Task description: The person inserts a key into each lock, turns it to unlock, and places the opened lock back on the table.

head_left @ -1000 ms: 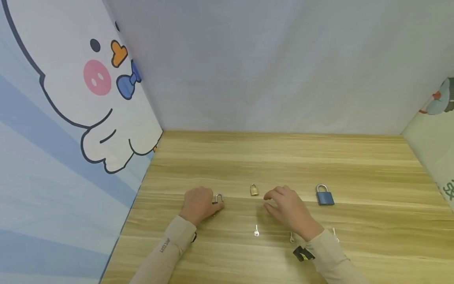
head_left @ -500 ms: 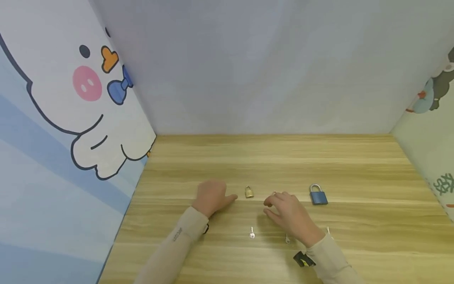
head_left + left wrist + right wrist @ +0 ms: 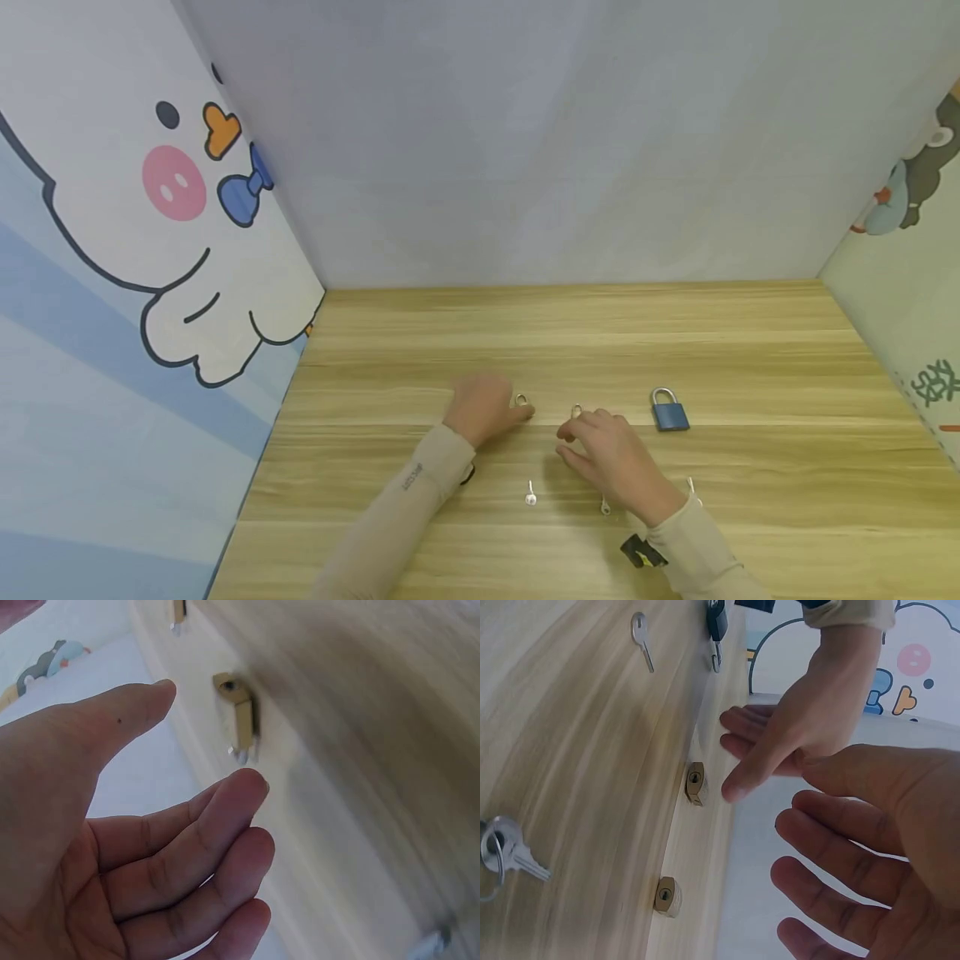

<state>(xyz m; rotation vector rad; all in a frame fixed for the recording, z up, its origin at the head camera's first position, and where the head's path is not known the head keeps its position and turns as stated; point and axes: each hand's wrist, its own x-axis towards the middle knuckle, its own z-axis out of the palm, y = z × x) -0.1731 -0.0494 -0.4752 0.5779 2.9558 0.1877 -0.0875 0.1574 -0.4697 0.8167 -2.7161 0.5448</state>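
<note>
In the head view my left hand point(image 3: 486, 408) hovers at a small brass padlock point(image 3: 521, 400), hiding most of its body. The left wrist view shows this brass padlock point(image 3: 238, 712) standing apart from the spread thumb and fingers. My right hand point(image 3: 615, 457) is held with thumb and fingers apart, its fingertips close by a second brass padlock point(image 3: 577, 410). Nothing lies in its grasp in the right wrist view, where both brass padlocks show keyholes. A dark padlock point(image 3: 717, 621) with a raised shackle appears past the left hand there; the head view hides it.
A larger blue padlock point(image 3: 670, 411) lies at the right on the wooden table point(image 3: 570, 333). Nearer the person are a key point(image 3: 530, 497), another key point(image 3: 605, 506) by the right wrist and a third key point(image 3: 693, 492) beside the right sleeve. Printed walls surround the table.
My left hand has let go of the dark padlock and moved right to the first brass padlock. The right hand has barely moved. The head view has shifted slightly.
</note>
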